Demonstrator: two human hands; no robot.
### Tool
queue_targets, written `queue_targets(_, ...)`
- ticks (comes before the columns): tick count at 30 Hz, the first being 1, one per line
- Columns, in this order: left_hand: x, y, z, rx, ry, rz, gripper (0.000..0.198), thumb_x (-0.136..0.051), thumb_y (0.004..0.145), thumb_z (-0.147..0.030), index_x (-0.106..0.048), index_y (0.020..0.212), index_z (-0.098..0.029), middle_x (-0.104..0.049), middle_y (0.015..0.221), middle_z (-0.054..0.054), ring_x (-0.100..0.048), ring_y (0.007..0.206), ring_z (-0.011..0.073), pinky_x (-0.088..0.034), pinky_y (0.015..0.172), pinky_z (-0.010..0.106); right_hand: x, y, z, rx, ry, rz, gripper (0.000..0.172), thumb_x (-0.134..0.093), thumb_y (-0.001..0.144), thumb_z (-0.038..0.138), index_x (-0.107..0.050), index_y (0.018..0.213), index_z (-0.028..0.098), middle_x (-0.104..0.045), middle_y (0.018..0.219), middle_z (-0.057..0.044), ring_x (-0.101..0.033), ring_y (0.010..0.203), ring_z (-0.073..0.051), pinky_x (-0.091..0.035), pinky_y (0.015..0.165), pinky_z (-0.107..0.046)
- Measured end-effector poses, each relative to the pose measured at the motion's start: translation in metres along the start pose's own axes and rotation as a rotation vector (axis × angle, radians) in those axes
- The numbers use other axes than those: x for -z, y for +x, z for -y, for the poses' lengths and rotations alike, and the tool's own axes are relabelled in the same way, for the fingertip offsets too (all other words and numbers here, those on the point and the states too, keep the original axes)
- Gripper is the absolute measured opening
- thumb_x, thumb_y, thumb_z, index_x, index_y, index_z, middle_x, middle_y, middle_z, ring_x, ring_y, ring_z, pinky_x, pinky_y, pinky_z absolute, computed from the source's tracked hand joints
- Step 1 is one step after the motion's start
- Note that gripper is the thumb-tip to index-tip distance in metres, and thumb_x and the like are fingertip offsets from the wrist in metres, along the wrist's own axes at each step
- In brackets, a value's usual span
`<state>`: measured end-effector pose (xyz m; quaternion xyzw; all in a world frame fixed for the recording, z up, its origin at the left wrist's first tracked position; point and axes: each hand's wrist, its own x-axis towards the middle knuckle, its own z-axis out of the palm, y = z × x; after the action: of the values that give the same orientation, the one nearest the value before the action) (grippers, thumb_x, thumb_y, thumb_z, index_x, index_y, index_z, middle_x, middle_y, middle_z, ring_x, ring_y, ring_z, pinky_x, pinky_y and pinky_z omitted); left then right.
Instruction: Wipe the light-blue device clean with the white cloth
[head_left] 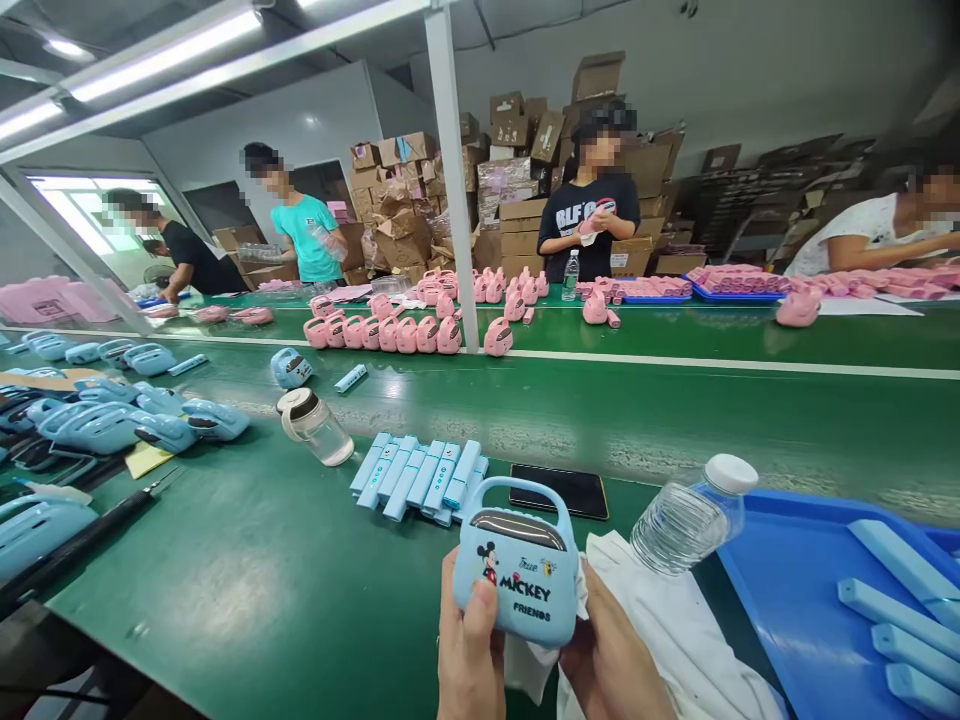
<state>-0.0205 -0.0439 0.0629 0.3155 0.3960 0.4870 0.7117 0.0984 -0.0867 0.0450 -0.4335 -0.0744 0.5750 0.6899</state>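
A: Quick, what's held?
B: Light-blue Mickey handbag-shaped case point(517, 570), bottom centre, up off the belt. Left hand point(469, 640) is clenched on its lower left, thumb across the front. Right hand point(607, 650) is grasping the lower right side.
A: Cloth?
B: White cloth point(660, 620) bunched under and right of the case, touching the right hand. Can't tell if that hand is pinching it.
A: Risks?
B: Only a small part of the case is covered by the grip, so a slick surface could let it slip, and a drop could crack it. Cloth drapes past the belt edge, so a tug could drag it.
A: Nearby?
B: Capped clear water bottle point(690, 515) lies tilted just right of the case, by the blue tray point(787, 600). A knock could roll it into the tray's light-blue bars point(900, 625). Black phone point(559, 490) sits just above the case, beside the loose light-blue bars point(416, 478) on the green belt point(225, 590); a careless elbow could shove them together.
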Motion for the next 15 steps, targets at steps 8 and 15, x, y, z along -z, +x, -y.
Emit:
queue_targets(8, -0.001, 0.002, -0.012, -0.077, 0.102, 0.109, 0.109, -0.088, 0.068, -0.060, -0.033, 0.155, -0.025, -0.062, 0.144, 0.014, -0.060, 0.131, 0.0368, -0.054, 0.103, 0.041, -0.015, -0.012, 0.028, 0.381, -0.392, 0.082, 0.051, -0.066, 0.093, 0.061, -0.058, 0.137, 0.035, -0.053, 0.157, -0.002, -0.050, 0.144, -0.025, -0.048, 0.116, -0.033)
queue_targets(15, -0.010, 0.002, -0.015, 0.335, -0.443, 0.113, 0.073, -0.063, 0.092, -0.067, -0.054, 0.143, -0.016, -0.072, 0.131, 0.018, -0.071, 0.112, 0.0328, -0.059, 0.083, 0.039, -0.007, -0.016, 0.021, 0.461, -0.681, 0.219, 0.042, -0.047, 0.104, 0.055, -0.054, 0.144, 0.044, -0.043, 0.165, 0.005, -0.029, 0.158, -0.021, -0.024, 0.132, -0.042)
